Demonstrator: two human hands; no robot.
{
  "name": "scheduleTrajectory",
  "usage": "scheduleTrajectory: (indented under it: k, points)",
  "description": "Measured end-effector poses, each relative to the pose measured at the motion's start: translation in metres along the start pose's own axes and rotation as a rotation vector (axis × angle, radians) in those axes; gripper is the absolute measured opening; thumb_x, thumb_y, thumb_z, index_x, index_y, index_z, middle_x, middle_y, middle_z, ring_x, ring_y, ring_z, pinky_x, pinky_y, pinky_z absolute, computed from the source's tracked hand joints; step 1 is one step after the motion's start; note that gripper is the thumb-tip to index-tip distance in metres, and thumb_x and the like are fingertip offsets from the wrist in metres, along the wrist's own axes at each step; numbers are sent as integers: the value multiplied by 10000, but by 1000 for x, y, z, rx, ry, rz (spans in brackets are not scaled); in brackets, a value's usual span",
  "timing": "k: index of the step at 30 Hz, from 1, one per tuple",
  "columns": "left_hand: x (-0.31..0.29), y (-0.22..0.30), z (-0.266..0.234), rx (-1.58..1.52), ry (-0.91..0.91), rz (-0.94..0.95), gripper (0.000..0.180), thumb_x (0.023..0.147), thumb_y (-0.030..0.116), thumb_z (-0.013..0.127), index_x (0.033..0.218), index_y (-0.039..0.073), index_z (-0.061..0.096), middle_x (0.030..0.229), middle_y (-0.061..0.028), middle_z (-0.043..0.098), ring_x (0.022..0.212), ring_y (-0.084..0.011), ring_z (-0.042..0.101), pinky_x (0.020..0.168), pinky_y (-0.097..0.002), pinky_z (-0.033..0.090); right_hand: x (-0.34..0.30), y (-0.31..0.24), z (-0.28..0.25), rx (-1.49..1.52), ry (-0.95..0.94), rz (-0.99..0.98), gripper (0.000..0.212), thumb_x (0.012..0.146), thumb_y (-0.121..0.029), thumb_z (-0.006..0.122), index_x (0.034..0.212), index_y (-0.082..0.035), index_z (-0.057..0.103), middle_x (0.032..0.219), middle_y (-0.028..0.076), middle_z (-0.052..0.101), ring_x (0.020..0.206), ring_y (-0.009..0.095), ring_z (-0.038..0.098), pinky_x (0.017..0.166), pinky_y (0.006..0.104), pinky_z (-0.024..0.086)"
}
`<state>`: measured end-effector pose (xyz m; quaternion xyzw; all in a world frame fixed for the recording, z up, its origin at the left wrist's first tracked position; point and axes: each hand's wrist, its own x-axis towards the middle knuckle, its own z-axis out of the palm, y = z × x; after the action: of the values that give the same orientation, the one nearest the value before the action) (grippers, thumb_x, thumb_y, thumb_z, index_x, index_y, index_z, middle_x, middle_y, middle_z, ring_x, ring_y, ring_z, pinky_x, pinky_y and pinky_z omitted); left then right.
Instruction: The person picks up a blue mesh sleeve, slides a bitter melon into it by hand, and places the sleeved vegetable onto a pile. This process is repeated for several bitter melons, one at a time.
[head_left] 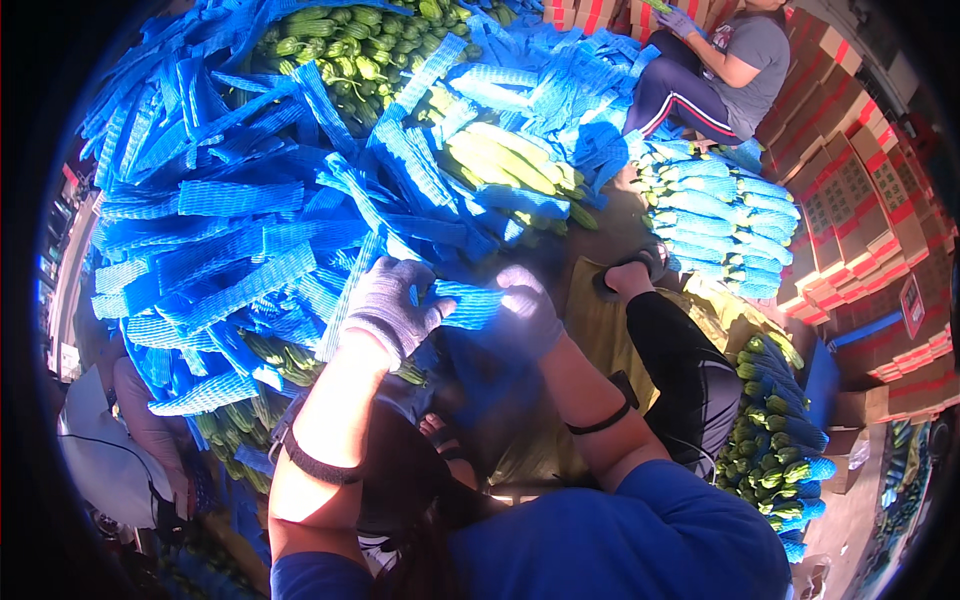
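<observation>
A short blue foam net sleeve (470, 305) stretches between my two gloved hands, above my lap. My left hand (388, 308), in a pale grey glove, pinches its left end between thumb and fingers. At the sleeve's right end is my right hand (530, 312), gloved alike and smeared by motion; whether its fingers grip the sleeve is unclear. Just beyond my left hand spreads a large heap of loose blue foam sleeves (230, 240). Pale green long gourds (505, 158) lie past the heap, some partly covered by sleeves.
More green gourds (350, 45) are piled at the back. Sleeved gourds are stacked in rows (715, 215) at the right and in another stack (775, 430) beside my leg. Cardboard cartons (850, 200) line the right side. Another person (720, 75) sits at the far right, holding a gourd.
</observation>
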<state>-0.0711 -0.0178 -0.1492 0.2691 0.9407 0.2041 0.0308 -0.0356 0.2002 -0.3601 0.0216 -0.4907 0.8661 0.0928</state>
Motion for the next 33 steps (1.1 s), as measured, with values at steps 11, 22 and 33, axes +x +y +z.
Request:
scheduleTrajectory:
  k: [11, 22, 33]
  points:
    - [-16, 21, 2, -1159, -439, -119, 356, 805, 144, 791, 1111, 10, 670, 985, -45, 682, 891, -132, 625, 799, -269, 514, -42, -79, 25, -609, 131, -290, 159, 897, -69, 551, 1053, -52, 582, 902, 37, 601, 836, 114, 570, 752, 270, 487]
    - [-11, 35, 56, -1012, -63, -88, 178, 812, 45, 755, 908, 45, 605, 761, 28, 575, 706, -72, 522, 641, -244, 463, -68, -85, 81, -441, 69, -355, 338, 832, -151, 717, 1081, -10, 538, 1020, 71, 586, 906, 167, 567, 777, 306, 467]
    - [-31, 53, 38, -1002, -260, 86, 290, 790, 33, 771, 1026, 67, 606, 987, -30, 617, 921, -128, 584, 819, -273, 493, -63, -78, 67, -446, 157, -247, 236, 881, -185, 680, 1034, -38, 577, 901, 20, 607, 804, 97, 564, 683, 257, 470]
